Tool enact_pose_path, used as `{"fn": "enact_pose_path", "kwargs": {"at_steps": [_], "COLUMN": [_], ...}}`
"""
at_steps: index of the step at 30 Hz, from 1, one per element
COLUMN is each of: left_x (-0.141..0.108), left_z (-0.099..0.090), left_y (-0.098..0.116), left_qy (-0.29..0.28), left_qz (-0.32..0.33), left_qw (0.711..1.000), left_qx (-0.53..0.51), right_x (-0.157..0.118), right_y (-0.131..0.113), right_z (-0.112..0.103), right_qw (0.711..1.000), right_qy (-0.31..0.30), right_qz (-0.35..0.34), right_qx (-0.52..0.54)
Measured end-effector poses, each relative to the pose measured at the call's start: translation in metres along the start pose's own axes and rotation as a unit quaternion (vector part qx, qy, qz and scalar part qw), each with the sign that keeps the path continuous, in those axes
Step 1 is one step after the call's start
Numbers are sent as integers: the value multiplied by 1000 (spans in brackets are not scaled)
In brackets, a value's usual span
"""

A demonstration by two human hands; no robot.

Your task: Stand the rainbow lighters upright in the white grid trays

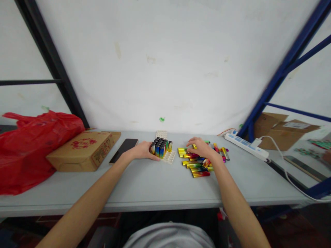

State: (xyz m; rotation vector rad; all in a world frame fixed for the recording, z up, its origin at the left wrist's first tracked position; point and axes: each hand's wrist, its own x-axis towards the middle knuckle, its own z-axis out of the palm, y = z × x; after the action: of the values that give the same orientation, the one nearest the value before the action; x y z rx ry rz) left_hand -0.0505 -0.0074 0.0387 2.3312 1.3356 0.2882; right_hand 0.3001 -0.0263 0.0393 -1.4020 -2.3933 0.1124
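Note:
Upright lighters [160,147] with black tops and shiny blue, green and gold bodies stand close together in a pale tray with round holes [169,157]. My left hand [143,150] wraps around the left side of this group, thumb at the front and fingers behind. To the right, a loose pile of shiny gold, red and multicoloured lighters [198,165] lies on the table. Over the pile's back left part is my right hand [200,147], fingers curved and thumb apart from the forefinger. A yellow piece shows between them; it does not look gripped.
Behind the group lies more pale holed tray [161,133]. Left are a black phone-like slab [124,150], a cardboard box [80,151] and a red plastic bag [33,148]. A white power strip [245,146] with a cable lies right, beside a blue frame post [274,93].

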Motion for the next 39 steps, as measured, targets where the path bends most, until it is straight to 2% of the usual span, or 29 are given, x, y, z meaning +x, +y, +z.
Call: {"fn": "enact_pose_path", "kwargs": {"at_steps": [3,8,15,19,24,27,31,35,39], "left_x": [1,0,1,2,2,2,2,2,3], "left_z": [1,1,1,1,1,0,-1,0,1], "left_y": [-1,-2,-4,-3,-4,-3,-2,-3,-6], "left_qy": [3,2,3,-1,-7,-1,-1,-1,-2], "left_qz": [-4,-3,-9,-16,-17,-19,-21,-22,-13], "left_qw": [1000,1000,1000,1000,1000,1000,1000,1000,1000], "left_qx": [8,-2,18,6,-10,-3,-14,-12,-7], "right_x": [-5,-18,-61,-85,-107,-121,-134,-140,-143], "right_y": [1,-3,-17,-21,-25,-18,3,24,33], "right_z": [-10,-29,-46,-47,-37,-34,-33,-26,-20], "right_qw": [999,992,995,995,995,994,996,993,992], "right_qy": [-3,-59,-27,-24,-22,3,35,101,115], "right_qz": [2,9,3,20,11,13,9,35,32], "right_qx": [42,112,92,91,100,104,87,44,36]}}
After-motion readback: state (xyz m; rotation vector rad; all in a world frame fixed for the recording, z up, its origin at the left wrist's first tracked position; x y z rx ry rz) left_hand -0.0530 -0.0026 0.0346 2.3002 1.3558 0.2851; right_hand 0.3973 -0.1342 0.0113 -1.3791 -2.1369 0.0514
